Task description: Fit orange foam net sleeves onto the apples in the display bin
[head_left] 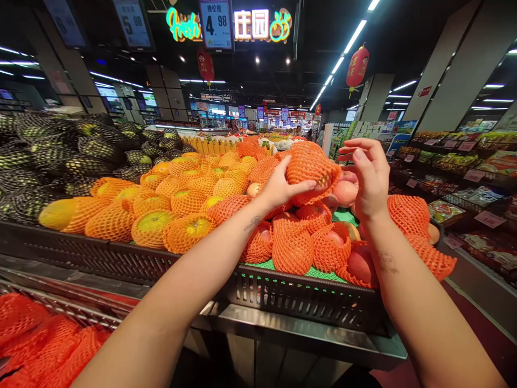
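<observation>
My left hand (283, 183) grips a round fruit in an orange foam net (313, 167) and holds it above the pile, thumb on the near side. A little to the right, my right hand (369, 180) is raised with its fingers apart and slightly bent, holding nothing that I can see. Beneath both hands lie netted fruits (293, 245) and bare reddish fruits (346, 193) on a green mesh liner (262, 265). A black slatted crate (299, 296) holds them. The net covers most of the held fruit.
Yellow-green melons in orange nets (155, 223) fill the left neighbouring section. Dark-netted green melons (44, 151) are heaped at far left. Loose red foam nets (44, 345) lie at lower left. A metal ledge (307, 328) runs along the front. Packaged-goods shelves (476, 178) stand at right.
</observation>
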Action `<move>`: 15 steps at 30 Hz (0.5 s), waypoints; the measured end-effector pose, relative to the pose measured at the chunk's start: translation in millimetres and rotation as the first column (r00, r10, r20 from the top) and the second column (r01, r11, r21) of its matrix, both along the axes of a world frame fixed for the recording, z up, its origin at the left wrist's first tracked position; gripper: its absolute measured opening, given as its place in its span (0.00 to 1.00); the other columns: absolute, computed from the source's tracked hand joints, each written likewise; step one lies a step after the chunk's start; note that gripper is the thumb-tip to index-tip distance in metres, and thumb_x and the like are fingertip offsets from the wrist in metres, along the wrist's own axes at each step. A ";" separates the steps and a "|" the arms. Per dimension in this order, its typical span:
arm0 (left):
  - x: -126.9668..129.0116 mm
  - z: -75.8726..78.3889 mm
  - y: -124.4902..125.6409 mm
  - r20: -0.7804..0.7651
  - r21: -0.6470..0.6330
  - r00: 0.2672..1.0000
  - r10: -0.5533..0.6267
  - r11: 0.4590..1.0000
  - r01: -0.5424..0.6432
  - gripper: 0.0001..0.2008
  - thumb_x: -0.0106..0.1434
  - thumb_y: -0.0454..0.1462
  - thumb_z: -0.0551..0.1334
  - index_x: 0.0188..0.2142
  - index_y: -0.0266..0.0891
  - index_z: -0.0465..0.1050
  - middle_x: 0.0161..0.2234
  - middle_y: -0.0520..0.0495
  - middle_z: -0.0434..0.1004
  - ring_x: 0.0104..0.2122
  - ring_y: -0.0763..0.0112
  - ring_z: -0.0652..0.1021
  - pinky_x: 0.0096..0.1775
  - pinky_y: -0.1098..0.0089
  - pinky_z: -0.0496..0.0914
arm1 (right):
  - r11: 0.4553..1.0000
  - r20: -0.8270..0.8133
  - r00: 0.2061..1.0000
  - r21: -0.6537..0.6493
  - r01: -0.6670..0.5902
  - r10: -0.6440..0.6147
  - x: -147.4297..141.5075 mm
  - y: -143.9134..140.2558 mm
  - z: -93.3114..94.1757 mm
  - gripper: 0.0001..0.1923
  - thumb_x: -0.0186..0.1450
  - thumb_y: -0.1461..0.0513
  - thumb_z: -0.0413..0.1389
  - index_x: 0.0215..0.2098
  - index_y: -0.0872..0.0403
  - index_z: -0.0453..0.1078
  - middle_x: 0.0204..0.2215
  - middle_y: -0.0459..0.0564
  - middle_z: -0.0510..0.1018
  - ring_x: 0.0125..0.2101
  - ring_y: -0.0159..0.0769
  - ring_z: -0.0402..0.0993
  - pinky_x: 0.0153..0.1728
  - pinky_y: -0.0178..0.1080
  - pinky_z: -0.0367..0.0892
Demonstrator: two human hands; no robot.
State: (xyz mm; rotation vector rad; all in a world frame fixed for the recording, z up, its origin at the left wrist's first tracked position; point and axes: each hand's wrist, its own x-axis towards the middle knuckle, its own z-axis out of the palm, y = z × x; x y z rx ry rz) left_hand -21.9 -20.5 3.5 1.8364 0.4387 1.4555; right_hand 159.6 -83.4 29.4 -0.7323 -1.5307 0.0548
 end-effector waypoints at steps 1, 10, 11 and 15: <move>0.5 0.9 1.4 0.054 0.003 0.998 0.023 1.000 -0.024 0.43 0.43 0.52 0.75 0.53 0.34 0.66 0.55 0.31 0.74 0.56 0.44 0.74 0.61 0.46 0.66 | 0.999 0.053 0.998 0.021 -0.026 0.024 -0.6 -2.4 0.6 0.23 0.67 0.40 0.53 0.49 0.46 0.67 0.48 0.53 0.74 0.52 0.47 0.73 0.55 0.52 0.72; 3.3 2.1 -1.4 0.204 -0.126 0.976 0.082 0.990 -0.057 0.34 0.46 0.49 0.75 0.47 0.36 0.67 0.52 0.34 0.78 0.52 0.50 0.79 0.57 0.51 0.72 | 0.997 0.667 0.745 -0.066 0.028 0.023 2.2 4.0 -10.8 0.61 0.55 0.42 0.72 0.75 0.37 0.40 0.73 0.50 0.41 0.73 0.54 0.35 0.71 0.61 0.46; 3.7 1.7 -3.0 0.188 -0.134 0.978 0.085 0.989 -0.060 0.34 0.46 0.48 0.76 0.48 0.37 0.67 0.52 0.34 0.78 0.52 0.50 0.79 0.58 0.51 0.72 | 0.995 0.683 0.729 -0.087 0.043 0.028 3.3 5.2 -12.1 0.63 0.55 0.45 0.72 0.75 0.37 0.36 0.73 0.49 0.37 0.73 0.53 0.31 0.71 0.62 0.45; 1.6 1.7 -8.4 0.036 -0.105 0.992 0.117 0.988 -0.113 0.39 0.44 0.49 0.78 0.51 0.37 0.65 0.56 0.32 0.74 0.57 0.47 0.75 0.61 0.47 0.69 | 0.994 0.652 0.758 -0.082 0.073 -0.001 4.0 5.7 -11.9 0.59 0.59 0.56 0.71 0.75 0.39 0.37 0.73 0.50 0.40 0.73 0.49 0.34 0.72 0.58 0.49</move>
